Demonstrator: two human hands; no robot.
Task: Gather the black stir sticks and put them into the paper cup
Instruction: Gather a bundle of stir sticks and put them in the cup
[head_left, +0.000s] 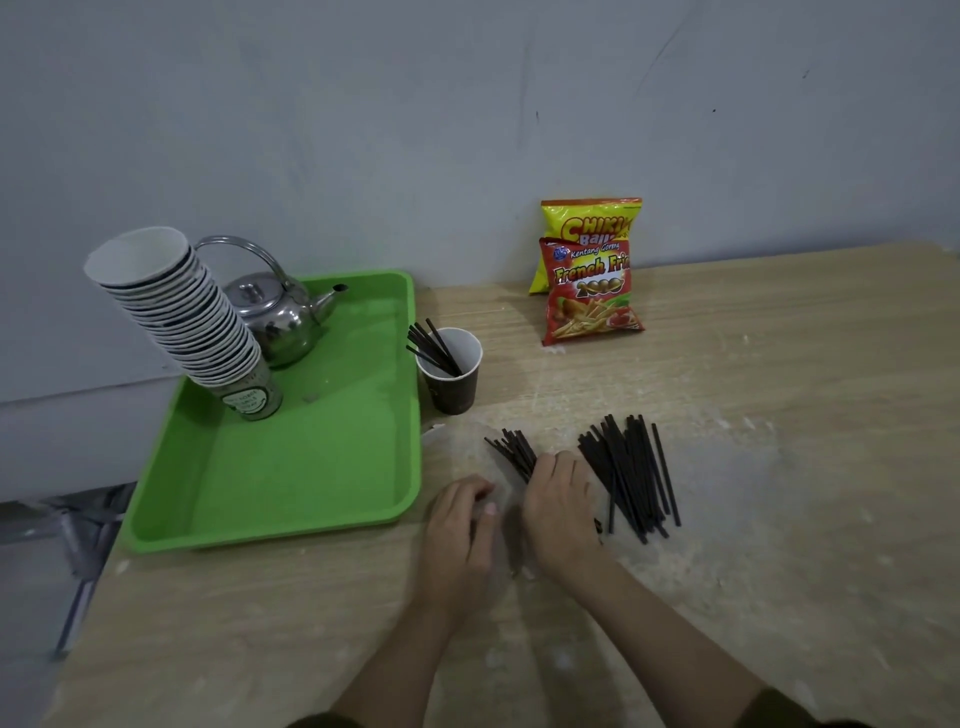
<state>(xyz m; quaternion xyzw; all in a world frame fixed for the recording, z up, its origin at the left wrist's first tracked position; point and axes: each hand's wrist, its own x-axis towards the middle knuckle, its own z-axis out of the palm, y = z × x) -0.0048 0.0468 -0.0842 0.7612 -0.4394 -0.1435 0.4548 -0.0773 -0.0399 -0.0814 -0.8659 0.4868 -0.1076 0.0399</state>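
A dark paper cup stands upright on the wooden table, just right of the green tray, with several black stir sticks leaning out of it. A loose pile of black stir sticks lies on the table to the right of my hands. My right hand is closed around a small bunch of sticks whose ends fan out up and to the left. My left hand rests on the table beside it, fingers curled, with nothing visible in it.
A green tray at the left holds a tilted stack of paper cups and a steel kettle. Two snack bags lean on the wall behind. The table's left edge runs just beyond the tray.
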